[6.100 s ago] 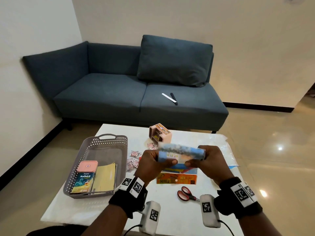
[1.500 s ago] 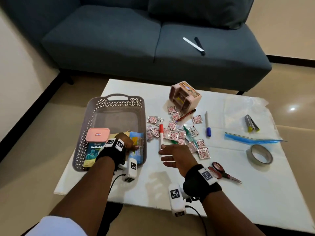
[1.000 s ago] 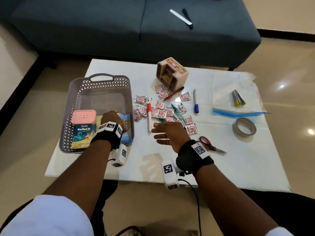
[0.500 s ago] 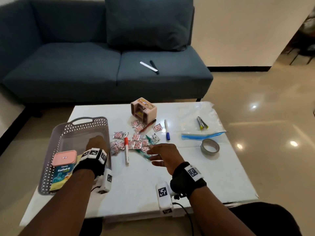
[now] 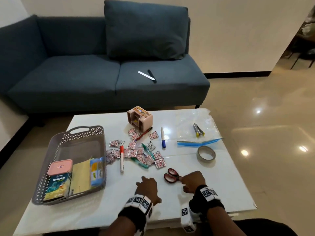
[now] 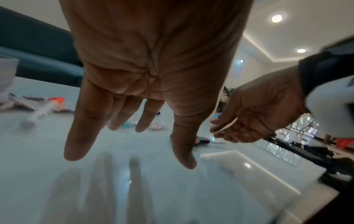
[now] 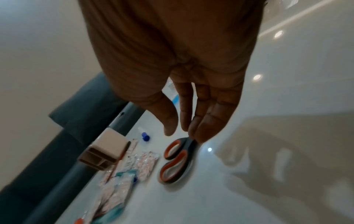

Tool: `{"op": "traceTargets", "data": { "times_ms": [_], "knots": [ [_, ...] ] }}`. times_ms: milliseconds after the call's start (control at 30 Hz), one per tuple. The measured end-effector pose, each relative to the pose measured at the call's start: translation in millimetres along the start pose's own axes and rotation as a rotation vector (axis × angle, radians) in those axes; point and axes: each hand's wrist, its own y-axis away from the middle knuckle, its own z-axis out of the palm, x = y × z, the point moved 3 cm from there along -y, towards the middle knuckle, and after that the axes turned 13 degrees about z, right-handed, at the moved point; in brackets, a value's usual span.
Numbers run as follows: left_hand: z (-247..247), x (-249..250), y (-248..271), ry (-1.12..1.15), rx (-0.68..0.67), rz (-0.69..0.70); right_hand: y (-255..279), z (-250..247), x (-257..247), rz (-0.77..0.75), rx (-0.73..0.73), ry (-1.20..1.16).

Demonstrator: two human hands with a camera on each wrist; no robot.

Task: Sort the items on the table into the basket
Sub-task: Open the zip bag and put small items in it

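Our right hand (image 5: 191,182) now reaches the scissors (image 5: 171,175), straight fingertips (image 7: 203,134) touching them by the handles, where 0.5 s ago it hovered by the sachets (image 5: 136,153). Our left hand (image 5: 147,187) has left the basket (image 5: 56,149) and hangs spread above the table (image 5: 221,184), holding nothing.

One basket (image 5: 56,147), three items inside. On surface (image 5: 105,206): one scissors (image 5: 171,175), one tape roll (image 5: 205,153), one pink organiser (image 5: 139,120), two markers, many sachets, too many to count.
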Motion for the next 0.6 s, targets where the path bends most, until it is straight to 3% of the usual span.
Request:
{"op": "traceTargets", "data": {
  "times_ms": [133,200,333,600],
  "knots": [
    [31.6,1.6,-23.6,0.047,-0.062,-0.129,-32.8,-20.2,8.5,-0.002,0.204,0.252],
    [39.2,2.5,-39.2,0.026,-0.084,-0.168,-38.2,-22.0,3.2,-0.053,0.268,0.272],
    [34.3,10.5,-53.2,0.055,-0.177,-0.193,-45.4,-16.8,-6.3,-0.180,0.292,0.310],
    [31.6,12.2,-54.2,0.100,-0.175,-0.276,-73.6,-9.8,-19.8,-0.306,0.302,0.519]
  ]
}}
